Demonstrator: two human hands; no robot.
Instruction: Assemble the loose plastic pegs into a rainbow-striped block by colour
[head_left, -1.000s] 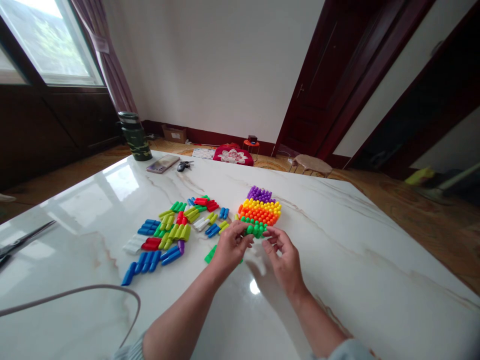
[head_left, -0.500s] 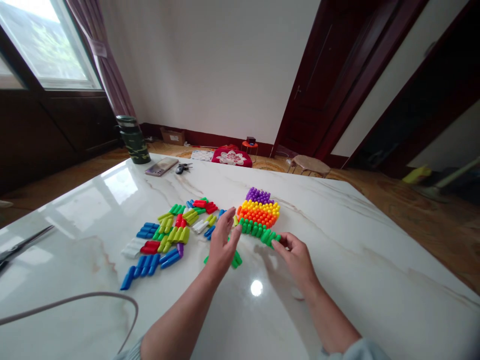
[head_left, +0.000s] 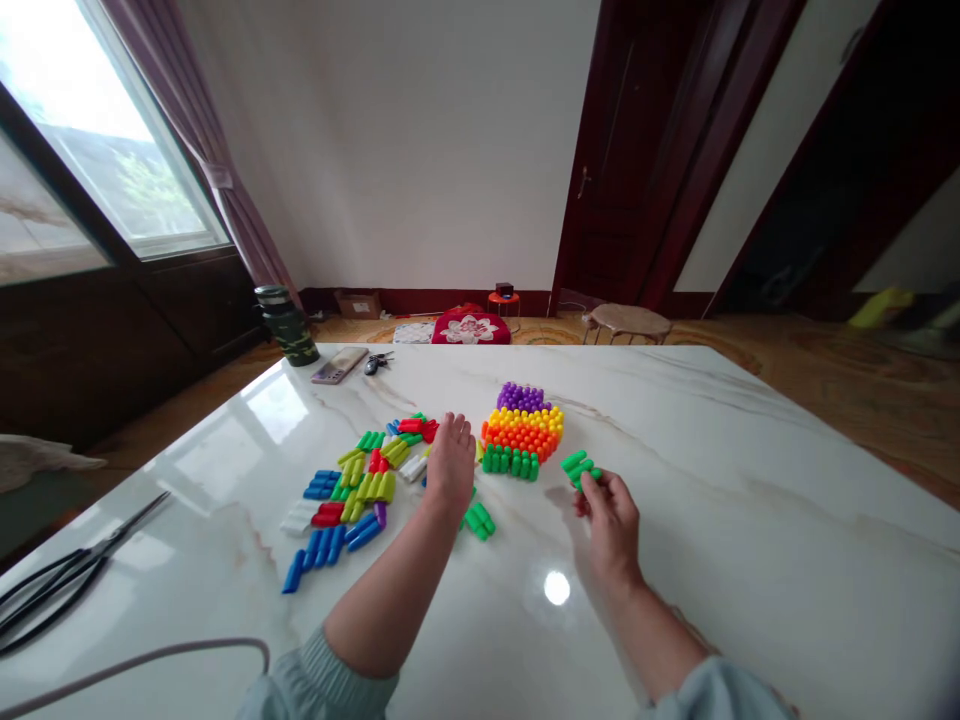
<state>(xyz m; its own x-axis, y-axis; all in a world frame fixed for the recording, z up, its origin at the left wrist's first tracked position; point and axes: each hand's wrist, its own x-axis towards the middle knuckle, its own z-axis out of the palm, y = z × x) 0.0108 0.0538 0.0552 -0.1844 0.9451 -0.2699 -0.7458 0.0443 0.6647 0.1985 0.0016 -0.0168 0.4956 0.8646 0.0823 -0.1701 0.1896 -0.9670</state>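
My right hand [head_left: 613, 522] pinches a green building block [head_left: 576, 464] made of rounded pegs joined in a row, held above the table to the right of the standing rows. Those rows stand upright and close together: green blocks [head_left: 510, 462] in front, then orange blocks [head_left: 521, 437], yellow blocks [head_left: 546, 415] and purple blocks [head_left: 522, 396] at the back. My left hand [head_left: 452, 465] is open, fingers stretched, just left of the rows. Loose green blocks [head_left: 480, 520] lie beside its wrist, partly hidden by the arm.
Loose blue blocks [head_left: 325, 547], lime blocks [head_left: 376, 488], red blocks [head_left: 328, 514] and white blocks [head_left: 300, 516] are scattered on the left of the marble table [head_left: 675, 480]. Scissors [head_left: 94, 560] and a cable [head_left: 172, 648] lie nearer left. A phone [head_left: 340, 365], keys [head_left: 377, 363] and a camouflage flask [head_left: 289, 325] are at the back.
My right hand has drawn the green block away to the right, off the front green row. The left hand has shifted slightly left and down from the rows. The view has tilted and turned.
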